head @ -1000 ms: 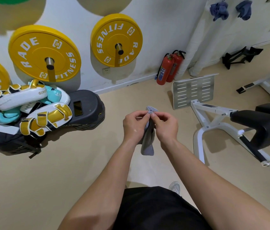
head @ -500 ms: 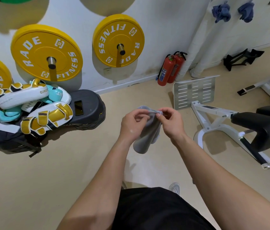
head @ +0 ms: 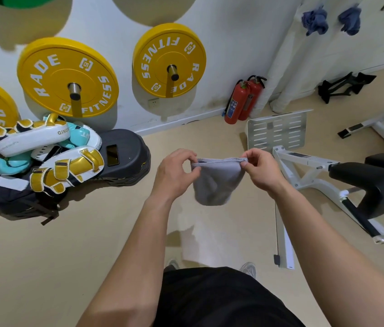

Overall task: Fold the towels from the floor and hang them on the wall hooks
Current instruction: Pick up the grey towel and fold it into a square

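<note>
Over the smooth beige floor (head: 44,256), between us and the white wall, we hold a small grey towel (head: 214,185) stretched by its top hem. Our left hand (head: 177,171) pinches its left corner between thumb and forefinger, and our right hand (head: 260,171) pinches the right corner likewise. The soft, napped cloth sags below them in a rounded pouch, clear of the floor. High on the far right wall hang two bunched blue towels (head: 315,20). On the left, a black bag (head: 9,199) lies slumped with glossy white-and-gold strike pads (head: 68,171) and teal gloves (head: 11,162) piled on top; we cannot tell what is inside it. Just beside them sits a rounded black step platform (head: 134,166) with a dark phone (head: 112,155) flat on it. Round yellow weight plates (head: 68,76) hang on steel pegs on the wall above. Two red fire extinguishers (head: 238,102) stand at the wall's foot. Near right of our hands, a slotted white metal plate (head: 278,131) leans up from the white tubular bench frame (head: 304,175), which carries a black padded seat (head: 380,182).
</note>
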Action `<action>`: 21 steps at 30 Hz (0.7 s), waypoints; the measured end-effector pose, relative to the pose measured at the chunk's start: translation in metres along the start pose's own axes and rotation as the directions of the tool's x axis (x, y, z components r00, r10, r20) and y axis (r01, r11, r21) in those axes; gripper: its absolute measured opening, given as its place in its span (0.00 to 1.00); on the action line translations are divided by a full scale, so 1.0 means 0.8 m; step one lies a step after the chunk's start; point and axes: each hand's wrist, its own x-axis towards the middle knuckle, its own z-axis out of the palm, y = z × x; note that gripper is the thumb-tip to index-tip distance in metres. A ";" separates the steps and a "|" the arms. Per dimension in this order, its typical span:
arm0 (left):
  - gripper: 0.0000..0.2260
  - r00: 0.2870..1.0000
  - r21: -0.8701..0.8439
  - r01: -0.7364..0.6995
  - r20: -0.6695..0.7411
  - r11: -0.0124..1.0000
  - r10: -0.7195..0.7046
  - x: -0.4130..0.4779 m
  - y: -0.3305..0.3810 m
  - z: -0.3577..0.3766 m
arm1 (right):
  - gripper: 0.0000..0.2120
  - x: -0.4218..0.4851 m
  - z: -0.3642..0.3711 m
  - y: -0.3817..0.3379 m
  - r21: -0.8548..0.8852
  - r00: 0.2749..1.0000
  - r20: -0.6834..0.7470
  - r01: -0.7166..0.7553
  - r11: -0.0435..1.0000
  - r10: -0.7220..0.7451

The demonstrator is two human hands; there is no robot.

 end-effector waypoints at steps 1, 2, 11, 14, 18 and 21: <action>0.06 0.999 -0.043 0.027 0.020 0.999 -0.026 0.002 0.010 -0.001 | 0.06 0.000 0.002 0.004 -0.015 1.000 0.008 -0.030 0.999 0.030; 0.06 0.998 -0.080 0.052 0.036 0.995 -0.049 0.004 0.019 0.000 | 0.06 -0.001 0.002 0.006 -0.027 0.998 0.024 -0.050 0.998 0.051; 0.14 0.989 -0.177 0.002 0.149 0.984 0.024 0.010 0.049 0.010 | 0.21 -0.011 -0.012 -0.032 -0.243 0.913 0.395 0.214 0.946 -0.105; 0.15 0.993 -0.296 0.057 0.116 0.953 -0.024 0.011 0.052 0.008 | 0.08 -0.006 -0.007 -0.062 -0.247 0.883 0.410 0.348 0.904 -0.228; 0.21 0.975 -0.502 0.201 0.186 0.841 -0.123 0.011 0.034 -0.006 | 0.01 0.003 -0.015 -0.086 -0.162 0.840 0.421 0.442 0.882 -0.343; 0.18 0.935 -0.415 0.298 0.308 0.860 -0.175 0.010 0.011 0.004 | 0.07 0.004 -0.024 -0.107 -0.061 0.802 0.433 0.481 0.874 -0.411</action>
